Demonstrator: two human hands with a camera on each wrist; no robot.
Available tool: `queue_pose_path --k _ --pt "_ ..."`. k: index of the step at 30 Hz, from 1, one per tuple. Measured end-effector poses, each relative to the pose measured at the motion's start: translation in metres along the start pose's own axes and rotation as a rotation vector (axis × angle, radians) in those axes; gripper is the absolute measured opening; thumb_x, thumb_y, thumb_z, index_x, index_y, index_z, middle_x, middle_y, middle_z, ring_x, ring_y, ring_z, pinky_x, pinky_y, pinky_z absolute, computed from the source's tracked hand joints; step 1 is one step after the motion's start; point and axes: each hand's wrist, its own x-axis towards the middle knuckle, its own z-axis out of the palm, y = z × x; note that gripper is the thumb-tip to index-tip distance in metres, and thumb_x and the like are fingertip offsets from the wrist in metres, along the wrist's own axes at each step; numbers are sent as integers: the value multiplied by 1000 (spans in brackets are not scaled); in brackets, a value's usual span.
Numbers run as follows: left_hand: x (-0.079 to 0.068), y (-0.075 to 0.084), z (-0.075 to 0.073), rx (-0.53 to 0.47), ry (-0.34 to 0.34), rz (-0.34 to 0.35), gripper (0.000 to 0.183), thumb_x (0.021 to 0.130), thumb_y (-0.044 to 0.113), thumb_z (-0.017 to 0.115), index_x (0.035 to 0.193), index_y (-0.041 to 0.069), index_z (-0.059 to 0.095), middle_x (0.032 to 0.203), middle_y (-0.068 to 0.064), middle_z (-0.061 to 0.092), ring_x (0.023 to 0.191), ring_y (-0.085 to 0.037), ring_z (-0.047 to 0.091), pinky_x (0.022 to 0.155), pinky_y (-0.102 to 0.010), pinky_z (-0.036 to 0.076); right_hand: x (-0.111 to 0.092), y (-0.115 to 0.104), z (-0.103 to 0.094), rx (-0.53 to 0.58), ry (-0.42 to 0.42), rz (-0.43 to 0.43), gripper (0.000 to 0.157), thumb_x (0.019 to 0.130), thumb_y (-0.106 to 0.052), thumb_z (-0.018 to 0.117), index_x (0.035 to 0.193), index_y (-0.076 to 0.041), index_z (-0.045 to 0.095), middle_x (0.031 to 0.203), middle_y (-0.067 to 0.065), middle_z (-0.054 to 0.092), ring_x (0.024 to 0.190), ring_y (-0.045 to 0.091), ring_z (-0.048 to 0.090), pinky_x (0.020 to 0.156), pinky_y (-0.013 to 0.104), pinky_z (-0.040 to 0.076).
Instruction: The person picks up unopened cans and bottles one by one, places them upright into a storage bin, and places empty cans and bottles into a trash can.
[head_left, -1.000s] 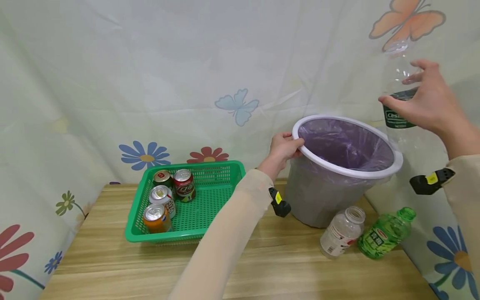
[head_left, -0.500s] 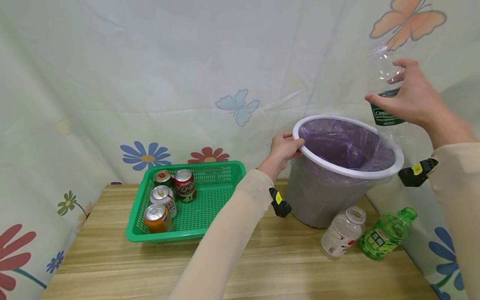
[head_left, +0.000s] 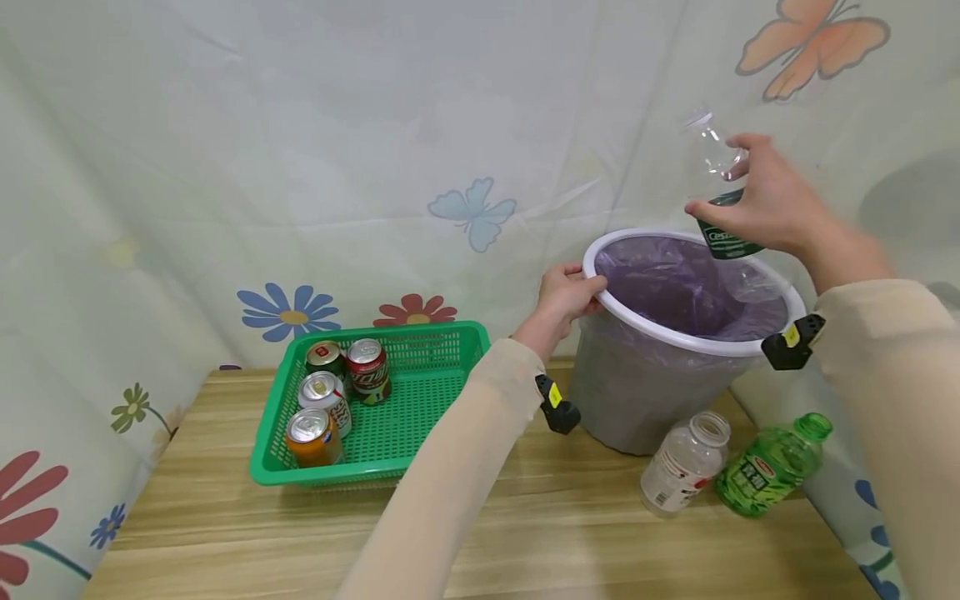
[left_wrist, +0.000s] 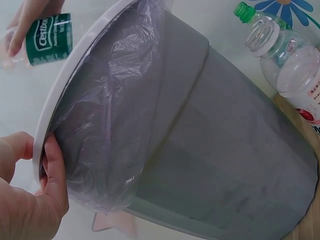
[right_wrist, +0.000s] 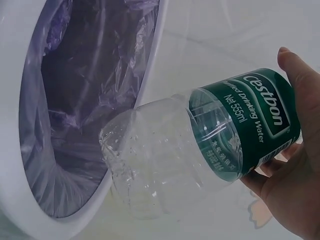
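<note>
A grey trash can (head_left: 645,392) with a white rim ring and a purple plastic liner (head_left: 652,283) stands at the right of the table. My left hand (head_left: 567,293) pinches its rim at the left side, thumb over the ring and fingers beneath. In my right hand (head_left: 780,200) is a clear plastic water bottle (right_wrist: 160,150) with a green label, gripped around its middle. Its neck points up and left in the head view, and its base overlaps the can's mouth. The right wrist view shows the bottle's base right at the white rim.
A clear wide-mouth bottle (head_left: 686,462) and a green plastic bottle (head_left: 772,467) stand before the can on the wooden table (head_left: 525,533). To the left, a green basket (head_left: 405,425) holds several drink cans (head_left: 315,437). A patterned curtain (head_left: 375,167) hangs behind.
My right hand has carried the water bottle leftward, from beyond the can's right side to over its mouth, tilting it more. My left hand has stayed on the rim.
</note>
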Motion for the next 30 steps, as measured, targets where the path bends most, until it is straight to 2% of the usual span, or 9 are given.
queue_pose_path --k 10,16,30 --pt "0 0 0 -19 -8 2 42 80 4 66 119 2 53 98 -8 68 61 -14 61 58 -25 54 7 -8 14 -22 -72 -29 94 81 -38 66 144 -2 6 123 33 40 97 45 47 81 58 37" --pt "1 0 1 -15 -1 -5 41 80 4 67 118 2 54 97 -8 68 60 -14 60 58 -25 54 7 -9 17 -37 -151 2 94 81 -44 64 144 -5 5 125 34 39 99 48 47 83 62 38" --pt "2 1 1 -14 -2 -1 41 79 4 67 118 2 54 94 -6 68 59 -13 59 55 -23 53 5 -10 22 -43 -211 1 95 82 -46 62 144 -5 4 127 34 39 105 50 46 88 63 36"
